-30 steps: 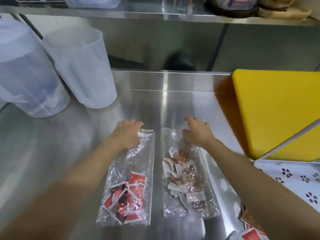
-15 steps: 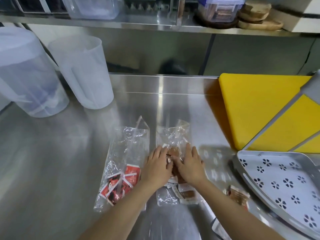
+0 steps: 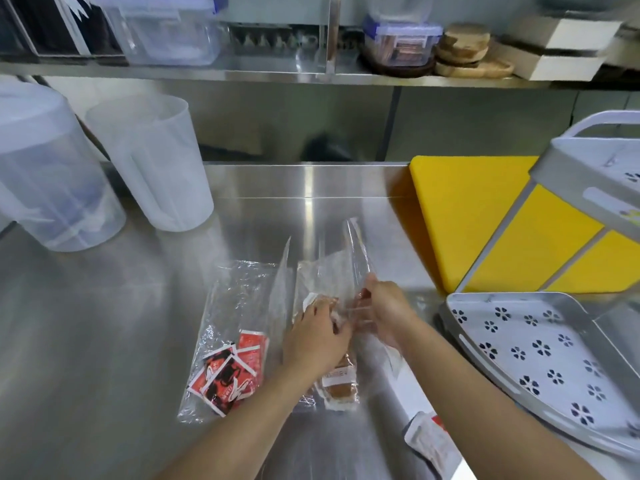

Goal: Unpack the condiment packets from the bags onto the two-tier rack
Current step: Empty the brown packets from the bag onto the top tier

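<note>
Two clear plastic bags lie side by side on the steel counter. The left bag (image 3: 235, 306) holds red condiment packets (image 3: 230, 370) at its near end. The right bag (image 3: 329, 271) holds brown packets (image 3: 341, 388). My right hand (image 3: 384, 310) pinches the right bag's open edge and lifts it. My left hand (image 3: 317, 336) is inside that bag's mouth, fingers closed on a brown packet. The grey two-tier rack (image 3: 540, 341) with flower-shaped holes stands at the right, its lower tier bare. A loose packet (image 3: 431, 441) lies near the counter's front edge.
Two translucent plastic pitchers (image 3: 152, 161) stand at the back left. A yellow cutting board (image 3: 485, 216) lies behind the rack. An overhead shelf (image 3: 277, 74) carries plastic containers and wooden boards.
Both hands came back from the bags' far ends to the brown-packet bag. My right hand has now raised its open edge, and my left hand has slipped inside.
</note>
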